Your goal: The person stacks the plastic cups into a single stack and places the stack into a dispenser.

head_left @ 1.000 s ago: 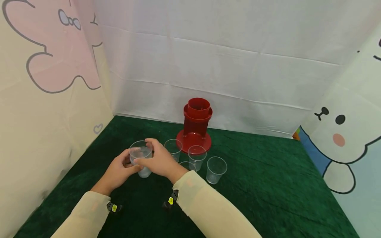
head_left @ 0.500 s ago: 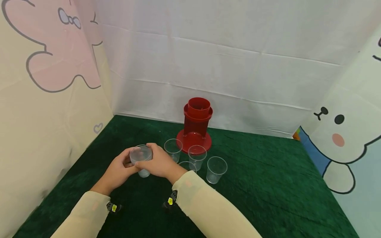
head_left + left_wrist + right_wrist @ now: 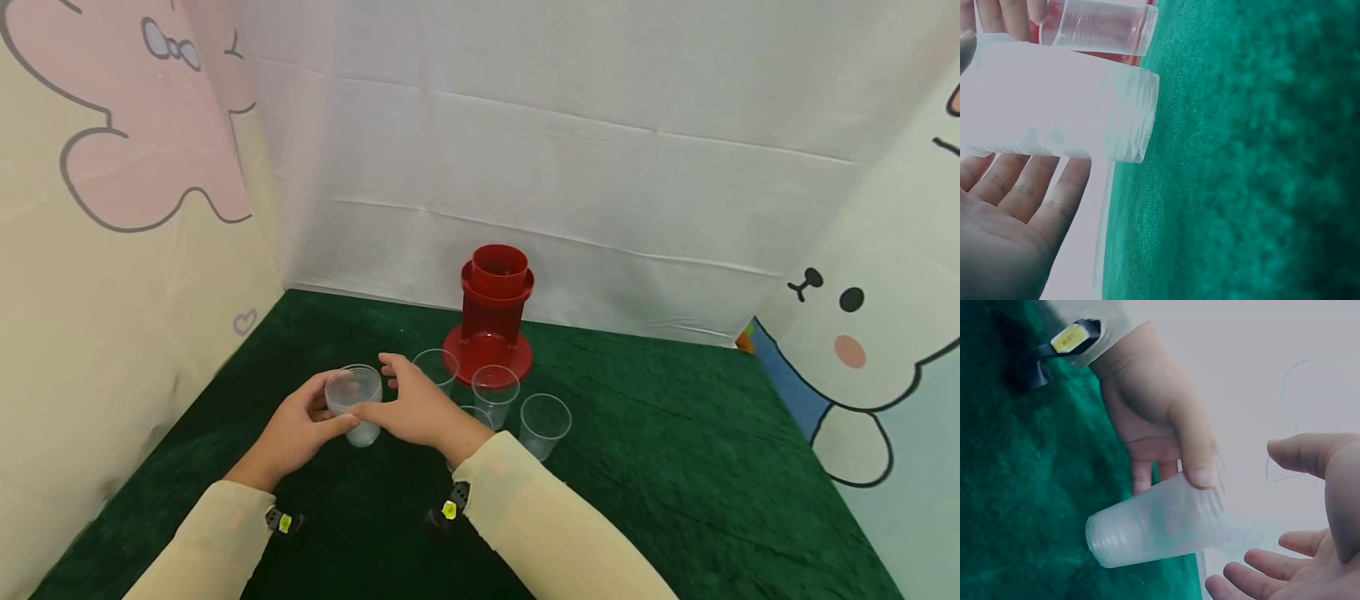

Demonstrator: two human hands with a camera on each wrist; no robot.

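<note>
My left hand (image 3: pixel 300 429) grips a stack of clear plastic cups (image 3: pixel 354 392), which stands upright on the left of the table. Layered rims show at the stack's top in the left wrist view, and its narrow base points down. My right hand (image 3: pixel 423 408) is just to the right of the stack, fingers spread and holding nothing. In the right wrist view a gap shows between the right fingers (image 3: pixel 1260 575) and the cups. Several loose clear cups, among them a front right one (image 3: pixel 545 425), stand beyond my right hand; one is partly covered by my right wrist.
A red stand (image 3: pixel 498 308) with a round base and a tube on top is behind the loose cups. Dark green cloth (image 3: pixel 697 450) covers the table. White and printed curtains (image 3: pixel 562 167) enclose the back and sides.
A cup raised above the stack's other rims has sunk down into it. My right hand has then let go and moved slightly right, its fingers opening; the left hand stays in place.
</note>
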